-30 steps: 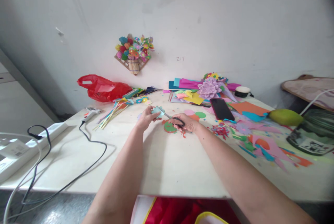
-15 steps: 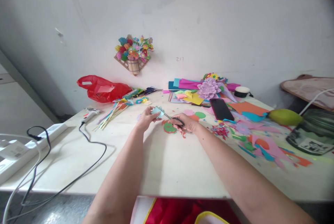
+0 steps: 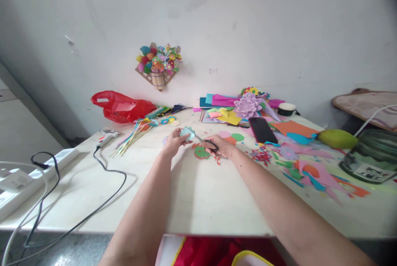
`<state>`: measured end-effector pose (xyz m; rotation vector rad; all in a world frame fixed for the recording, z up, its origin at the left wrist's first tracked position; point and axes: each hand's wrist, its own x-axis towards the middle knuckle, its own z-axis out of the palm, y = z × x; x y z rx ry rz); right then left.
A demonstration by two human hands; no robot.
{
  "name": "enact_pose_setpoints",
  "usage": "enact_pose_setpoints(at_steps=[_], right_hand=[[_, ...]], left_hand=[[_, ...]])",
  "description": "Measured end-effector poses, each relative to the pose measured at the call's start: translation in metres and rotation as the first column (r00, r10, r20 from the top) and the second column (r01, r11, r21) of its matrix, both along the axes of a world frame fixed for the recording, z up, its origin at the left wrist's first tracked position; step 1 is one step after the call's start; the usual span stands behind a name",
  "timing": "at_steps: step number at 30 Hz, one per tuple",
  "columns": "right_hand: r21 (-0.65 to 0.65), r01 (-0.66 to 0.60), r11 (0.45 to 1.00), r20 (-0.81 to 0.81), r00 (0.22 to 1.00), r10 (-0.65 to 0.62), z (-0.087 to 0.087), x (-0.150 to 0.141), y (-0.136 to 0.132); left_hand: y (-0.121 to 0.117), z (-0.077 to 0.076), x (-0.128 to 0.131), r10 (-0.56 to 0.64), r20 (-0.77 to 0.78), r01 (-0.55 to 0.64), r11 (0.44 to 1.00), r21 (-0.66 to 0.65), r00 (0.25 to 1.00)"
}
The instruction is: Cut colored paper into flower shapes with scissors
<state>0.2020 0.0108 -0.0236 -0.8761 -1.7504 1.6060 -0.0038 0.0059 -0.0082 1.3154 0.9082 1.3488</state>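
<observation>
Between the fingers of my left hand (image 3: pixel 175 142) is a small light-blue piece of craft foam or paper (image 3: pixel 187 134); its exact shape is hard to make out. My right hand (image 3: pixel 221 146) is closed around the dark handles of a pair of scissors (image 3: pixel 211 145). The blades point left and reach the edge of the light-blue piece. Just below the scissors, a green disc (image 3: pixel 201 153) with an orange rim lies on the table among orange scraps. A green oval (image 3: pixel 237 137) and a pink piece (image 3: pixel 223 134) lie behind my right hand.
On the left are a glue gun (image 3: pixel 108 134) with a trailing cord, a white power strip (image 3: pixel 62 158) and a red plastic bag (image 3: pixel 124 107). To the right lie a phone (image 3: pixel 263 130), coloured scraps (image 3: pixel 319 175), a yellow-green fruit (image 3: pixel 337 138) and a glass jar (image 3: pixel 370 156).
Very little differs. The light-blue piece has turned slightly in my left fingers, while the scissors stay at its edge. The view has shifted a touch.
</observation>
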Motion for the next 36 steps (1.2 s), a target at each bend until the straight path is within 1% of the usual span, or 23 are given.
enact_pose_setpoints(at_steps=[3, 6, 11, 15, 19, 27, 36], right_hand=[[0.021, 0.011, 1.000, 0.007, 1.000, -0.011, 0.001, 0.000, -0.002], [-0.001, 0.038, 0.999, 0.013, 0.999, -0.038, 0.003, -0.002, -0.005], [-0.013, 0.078, 0.997, 0.020, 0.997, -0.077, 0.010, -0.005, -0.010], [0.006, 0.081, 0.997, 0.005, 0.997, -0.081, 0.010, -0.005, -0.010], [-0.010, 0.083, 0.996, -0.016, 0.996, -0.083, 0.008, -0.004, -0.007], [-0.013, 0.072, 0.997, -0.010, 0.997, -0.072, 0.011, -0.005, -0.010], [0.027, 0.099, 0.995, -0.037, 0.995, -0.098, 0.006, -0.007, -0.008]], left_hand=[[0.000, 0.000, -0.001, -0.007, -0.012, 0.007, 1.000, -0.022, 1.000], [0.000, 0.000, 0.000, -0.004, 0.001, 0.004, 0.999, -0.039, 1.000], [-0.001, 0.001, 0.003, -0.026, 0.046, 0.026, 1.000, -0.011, 0.999], [0.000, -0.001, 0.006, -0.027, 0.079, 0.027, 1.000, 0.001, 0.997], [0.001, -0.001, 0.006, -0.033, 0.096, 0.034, 0.999, 0.000, 0.995], [-0.001, -0.001, 0.004, -0.063, 0.123, 0.069, 0.997, -0.047, 0.990], [-0.003, 0.000, 0.017, 0.067, 0.203, -0.047, 0.993, -0.104, 0.977]])
